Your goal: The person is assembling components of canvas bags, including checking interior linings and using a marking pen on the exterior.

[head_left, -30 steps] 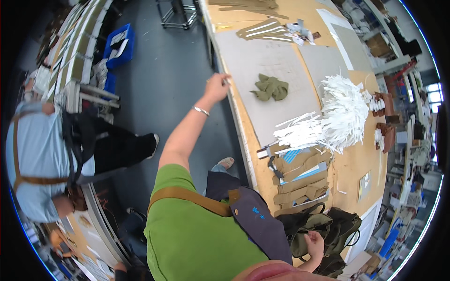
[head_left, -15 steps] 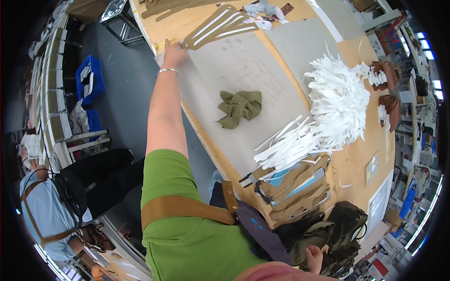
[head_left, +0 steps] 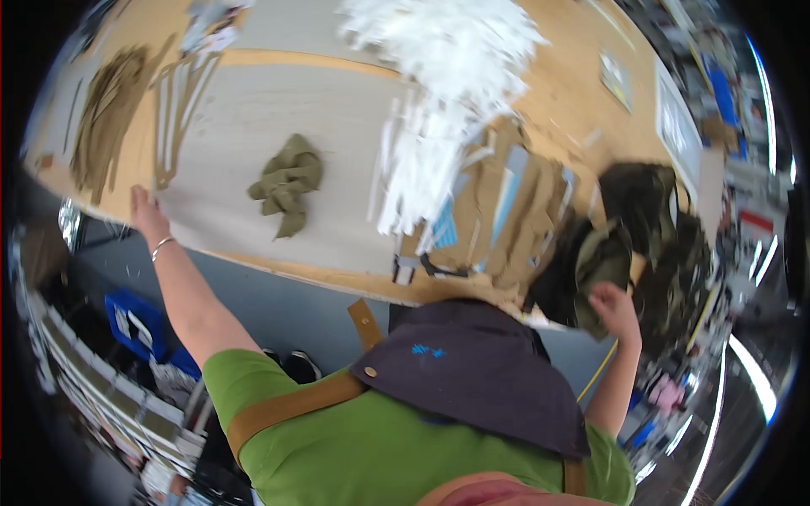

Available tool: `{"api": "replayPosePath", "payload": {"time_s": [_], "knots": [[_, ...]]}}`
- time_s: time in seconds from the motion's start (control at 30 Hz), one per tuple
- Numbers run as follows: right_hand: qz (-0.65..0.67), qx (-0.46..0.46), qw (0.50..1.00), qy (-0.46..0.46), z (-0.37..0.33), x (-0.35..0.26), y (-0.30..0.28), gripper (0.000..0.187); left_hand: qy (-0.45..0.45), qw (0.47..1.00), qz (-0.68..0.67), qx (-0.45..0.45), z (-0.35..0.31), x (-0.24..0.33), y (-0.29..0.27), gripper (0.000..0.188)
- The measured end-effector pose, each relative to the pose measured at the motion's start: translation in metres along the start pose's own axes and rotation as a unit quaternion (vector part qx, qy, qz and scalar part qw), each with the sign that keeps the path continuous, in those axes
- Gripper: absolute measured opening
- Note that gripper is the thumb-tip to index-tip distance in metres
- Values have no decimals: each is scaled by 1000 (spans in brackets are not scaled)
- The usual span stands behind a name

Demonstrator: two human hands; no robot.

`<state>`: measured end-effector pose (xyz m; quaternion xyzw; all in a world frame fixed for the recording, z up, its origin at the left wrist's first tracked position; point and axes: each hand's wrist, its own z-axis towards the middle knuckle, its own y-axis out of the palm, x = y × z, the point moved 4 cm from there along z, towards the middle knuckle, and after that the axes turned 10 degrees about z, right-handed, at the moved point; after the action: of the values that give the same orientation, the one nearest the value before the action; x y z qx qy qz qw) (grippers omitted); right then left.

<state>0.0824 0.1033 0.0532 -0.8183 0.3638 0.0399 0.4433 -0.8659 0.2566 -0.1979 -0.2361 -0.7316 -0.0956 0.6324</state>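
My left hand (head_left: pixel 148 211) rests at the table's near left edge, its fingers stretched out. Just beside it are the ends of several olive strips with white stripes (head_left: pixel 173 126). A crumpled olive cloth (head_left: pixel 291 177) lies on the grey sheet (head_left: pixel 228 202), apart from both hands. Toward the right, my right hand (head_left: pixel 614 312) is raised with its fingers curled, in front of a pile of dark olive fabric bags (head_left: pixel 650 219). Blur hides whether anything is between those fingers.
White strips (head_left: pixel 456 59) form a big heap at the back middle, trailing forward. Flat brown cut pieces (head_left: pixel 506 211) lie right of it. Long brown strips (head_left: pixel 110 118) lie far left. Below the table's edge, a blue bin (head_left: pixel 135 325) stands on the floor at left.
My view has swung round to the right, so the table now lies across the front. My right hand has risen and come further into view; my left hand stays near the striped strips' ends.
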Motion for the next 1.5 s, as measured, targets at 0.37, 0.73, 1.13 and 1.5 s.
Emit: {"api": "replayPosePath", "payload": {"time_s": [0.37,0.73,1.13,1.5], "knots": [[65,208,969,-114,-62,7,-5,20,264,892,-36,-364,-325,136,222,16],[123,187,967,-119,-111,47,44,37,209,670,-96,-706,-723,73,225,20],[120,178,960,-180,-96,85,56,34,684,492,40,-537,-819,70,202,14],[149,156,952,-216,-94,100,56,27,682,435,138,-572,-813,68,193,23]]}}
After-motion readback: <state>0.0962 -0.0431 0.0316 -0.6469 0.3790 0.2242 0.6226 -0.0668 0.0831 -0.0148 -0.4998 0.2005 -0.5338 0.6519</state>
